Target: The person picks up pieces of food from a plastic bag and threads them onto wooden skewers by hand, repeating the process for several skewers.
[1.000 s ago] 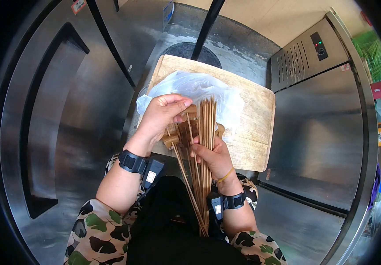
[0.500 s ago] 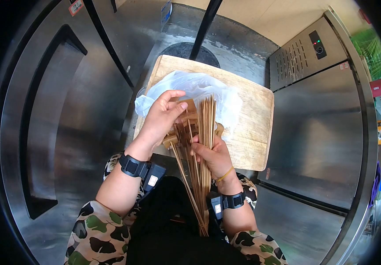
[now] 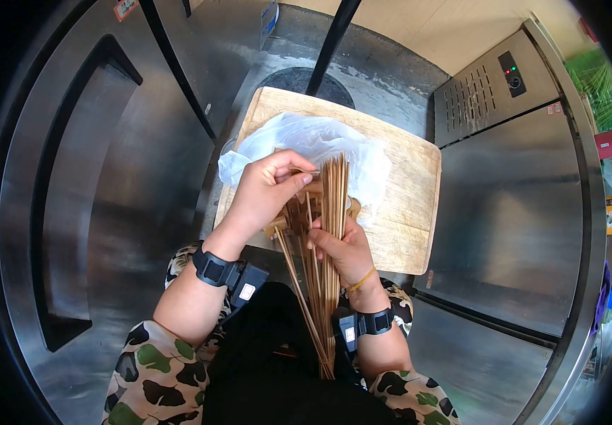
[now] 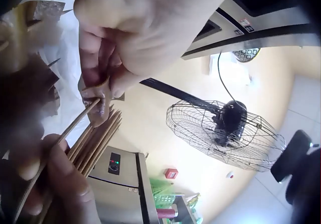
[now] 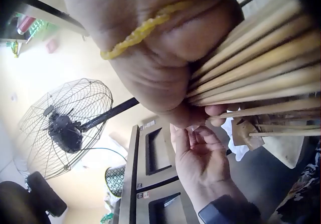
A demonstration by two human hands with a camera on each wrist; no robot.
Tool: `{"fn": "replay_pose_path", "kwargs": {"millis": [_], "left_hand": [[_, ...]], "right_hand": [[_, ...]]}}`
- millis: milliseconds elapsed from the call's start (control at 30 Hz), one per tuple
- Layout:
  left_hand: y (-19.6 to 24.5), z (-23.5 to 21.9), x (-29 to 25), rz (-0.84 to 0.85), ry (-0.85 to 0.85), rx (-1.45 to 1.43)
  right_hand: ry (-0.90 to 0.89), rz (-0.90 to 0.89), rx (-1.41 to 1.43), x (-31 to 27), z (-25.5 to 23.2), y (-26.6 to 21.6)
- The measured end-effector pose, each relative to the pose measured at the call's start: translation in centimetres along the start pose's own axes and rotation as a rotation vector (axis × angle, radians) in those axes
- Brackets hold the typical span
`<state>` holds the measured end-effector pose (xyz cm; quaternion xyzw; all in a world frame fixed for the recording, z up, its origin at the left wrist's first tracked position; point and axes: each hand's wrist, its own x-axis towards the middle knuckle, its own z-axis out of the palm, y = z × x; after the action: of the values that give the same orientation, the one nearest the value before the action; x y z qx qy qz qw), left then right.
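My left hand (image 3: 263,191) pinches a thin, glossy brown piece of food (image 4: 99,117) between thumb and fingers; its exact kind I cannot tell. The pointed end of a single skewer (image 4: 75,123) meets that piece in the left wrist view. My right hand (image 3: 348,251) grips a thick bundle of bamboo skewers (image 3: 334,202), points upward, and holds the single skewer apart between thumb and fingers. Left of the bundle, other skewers (image 3: 289,262) slant down to the lap, with folded brown pieces (image 5: 248,134) at their upper ends.
A wooden board (image 3: 408,212) lies before me, bearing a crumpled clear plastic bag (image 3: 366,159) behind the hands. Stainless steel cabinets stand on the left (image 3: 136,212) and right (image 3: 511,227). A black pole (image 3: 334,46) rises beyond the board; a caged fan (image 4: 225,133) shows in the wrist views.
Half a second ago my left thumb and forefinger were parted above the brown pieces. Now they pinch a brown piece near the skewer tips. My right hand keeps its grip on the bundle.
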<state>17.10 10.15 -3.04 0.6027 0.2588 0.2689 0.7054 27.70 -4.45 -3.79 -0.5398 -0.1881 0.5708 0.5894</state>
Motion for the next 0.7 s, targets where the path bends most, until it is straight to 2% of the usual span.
{"fn": "replay_pose_path", "kwargs": {"millis": [233, 433, 533, 700], "left_hand": [[0.6, -0.1, -0.8, -0.097, -0.102, 0.101], [0.0, 0.7, -2.0, -0.181, -0.218, 0.015], [0.0, 0.9, -1.8, -0.247, -0.178, -0.059], [-1.0, 1.5, -1.0, -0.173, -0.089, 0.059]], "right_hand": [[0.012, 0.003, 0.001, -0.1, -0.3, 0.1], [0.023, -0.032, -0.001, -0.1, -0.4, 0.1], [0.042, -0.026, -0.024, -0.1, -0.4, -0.1], [0.123, -0.048, -0.066, -0.1, -0.2, -0.3]]}}
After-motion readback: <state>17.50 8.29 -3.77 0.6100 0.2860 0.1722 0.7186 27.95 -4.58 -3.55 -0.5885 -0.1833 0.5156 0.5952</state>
